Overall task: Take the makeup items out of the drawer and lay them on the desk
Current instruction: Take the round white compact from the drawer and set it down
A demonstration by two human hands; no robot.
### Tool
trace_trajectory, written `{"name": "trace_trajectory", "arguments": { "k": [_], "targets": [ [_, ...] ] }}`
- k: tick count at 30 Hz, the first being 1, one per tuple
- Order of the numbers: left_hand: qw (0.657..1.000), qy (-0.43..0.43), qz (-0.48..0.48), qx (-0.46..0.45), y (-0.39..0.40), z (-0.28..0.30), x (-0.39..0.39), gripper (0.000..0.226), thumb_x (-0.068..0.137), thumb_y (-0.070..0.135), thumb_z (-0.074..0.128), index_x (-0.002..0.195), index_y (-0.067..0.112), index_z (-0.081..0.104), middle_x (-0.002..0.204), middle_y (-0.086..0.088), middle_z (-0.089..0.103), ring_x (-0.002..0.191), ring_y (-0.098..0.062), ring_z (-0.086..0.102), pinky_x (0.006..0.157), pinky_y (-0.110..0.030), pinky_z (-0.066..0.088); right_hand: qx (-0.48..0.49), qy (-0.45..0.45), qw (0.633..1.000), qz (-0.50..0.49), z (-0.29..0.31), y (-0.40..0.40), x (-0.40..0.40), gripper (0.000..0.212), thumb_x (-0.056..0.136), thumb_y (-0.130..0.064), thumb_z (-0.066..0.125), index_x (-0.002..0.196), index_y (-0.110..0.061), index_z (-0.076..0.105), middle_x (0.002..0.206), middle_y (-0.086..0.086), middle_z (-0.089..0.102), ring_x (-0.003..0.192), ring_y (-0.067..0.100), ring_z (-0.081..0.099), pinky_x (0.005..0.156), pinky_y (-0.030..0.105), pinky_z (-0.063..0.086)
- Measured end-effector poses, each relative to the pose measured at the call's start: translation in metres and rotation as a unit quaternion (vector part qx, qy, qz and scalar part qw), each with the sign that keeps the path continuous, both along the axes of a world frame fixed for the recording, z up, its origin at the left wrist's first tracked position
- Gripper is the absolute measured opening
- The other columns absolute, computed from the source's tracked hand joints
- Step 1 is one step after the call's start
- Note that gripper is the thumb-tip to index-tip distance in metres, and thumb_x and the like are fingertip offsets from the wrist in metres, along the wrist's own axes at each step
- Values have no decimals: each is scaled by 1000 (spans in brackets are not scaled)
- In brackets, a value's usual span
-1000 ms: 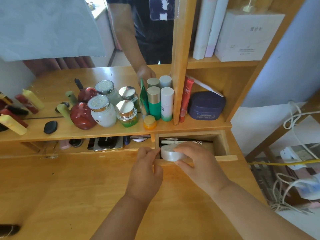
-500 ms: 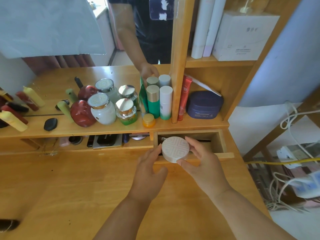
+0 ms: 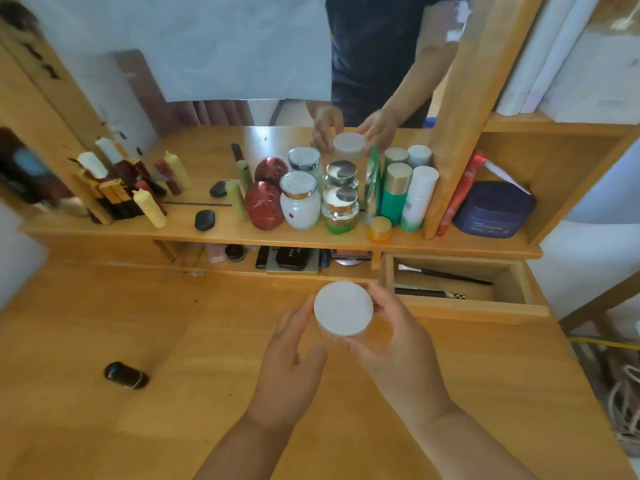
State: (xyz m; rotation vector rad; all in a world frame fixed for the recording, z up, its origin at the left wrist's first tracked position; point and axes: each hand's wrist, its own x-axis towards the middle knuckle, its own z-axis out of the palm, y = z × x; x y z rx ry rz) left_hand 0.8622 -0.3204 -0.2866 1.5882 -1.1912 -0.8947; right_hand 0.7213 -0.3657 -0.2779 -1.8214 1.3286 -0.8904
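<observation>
A round white compact (image 3: 343,309) is held above the wooden desk (image 3: 173,341), just left of the open drawer (image 3: 460,306). My right hand (image 3: 391,348) grips it from the right and below, fingers curled round its rim. My left hand (image 3: 294,355) touches its left edge with fingertips and thumb. Inside the drawer lie thin dark makeup brushes or pencils (image 3: 446,277).
A small black oval case (image 3: 126,375) lies on the desk at the left. The shelf above carries jars, bottles and a red egg-shaped box (image 3: 264,206), backed by a mirror. A slot under the shelf holds palettes (image 3: 291,260). Cables hang off the desk's right edge.
The compact has come out of the drawer and moved left and toward me over the desk, both hands with it. The view has tilted, showing more of the desk.
</observation>
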Motion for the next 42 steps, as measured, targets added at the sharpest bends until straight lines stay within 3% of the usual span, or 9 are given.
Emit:
{"name": "trace_trajectory", "arguments": {
  "k": [6,15,19,22,26,29,31,34,42],
  "targets": [
    [996,6,69,51,58,-22,56,68,81,-7,50,138,26,31,127,13,50,114,18,39,83,3,32,8,27,998,57,-24,42,65,76,68,-25,81,132,-29,39,126,-15,46,117,5,45,91,9,32],
    [990,34,92,104,110,-46,114,63,76,-12,45,112,40,44,117,20,56,103,12,51,79,-1,41,40,41,996,64,-61,92,136,71,69,-32,79,130,-27,42,118,-18,44,110,-1,44,83,-1,30],
    [988,38,100,111,118,-52,133,59,75,-10,48,117,32,48,115,13,59,97,8,55,79,-4,45,55,43,996,47,-72,106,160,69,71,-28,77,130,-28,41,121,-17,45,114,2,45,88,8,35],
    [988,29,103,108,121,-55,146,62,74,-10,49,120,32,48,120,13,54,103,6,53,86,-13,45,61,45,996,39,-75,112,174,67,73,-24,76,129,-27,41,126,-13,46,117,4,44,96,20,39],
    [988,-1,95,121,123,-59,156,67,74,-10,47,122,37,42,125,15,46,119,-2,44,97,-20,36,65,47,996,37,-78,118,183,62,74,-21,74,128,-26,43,124,-12,49,113,3,47,93,17,40],
    [988,-21,83,128,123,-65,161,71,73,-11,46,125,37,40,129,16,44,123,-4,41,88,-3,33,62,52,996,30,-81,122,186,61,74,-22,74,127,-28,43,120,-13,49,108,1,47,84,8,38],
    [988,-23,77,135,123,-67,163,72,74,-10,45,130,34,39,131,16,43,124,-3,39,79,7,31,63,52,996,25,-82,122,187,62,74,-20,74,127,-27,43,120,-13,48,108,2,48,84,10,37],
    [989,-26,68,132,122,-66,163,74,74,-11,45,135,29,36,131,16,41,125,-2,36,78,9,29,64,55,996,22,-83,122,189,63,74,-18,74,128,-26,42,121,-12,47,110,3,47,88,15,38],
    [986,-73,76,128,123,-60,155,78,76,-10,46,141,28,25,139,17,29,132,1,24,100,-14,24,61,64,995,34,-78,119,183,63,74,-21,73,127,-31,41,121,-19,45,114,0,46,90,14,38]
  ]
}}
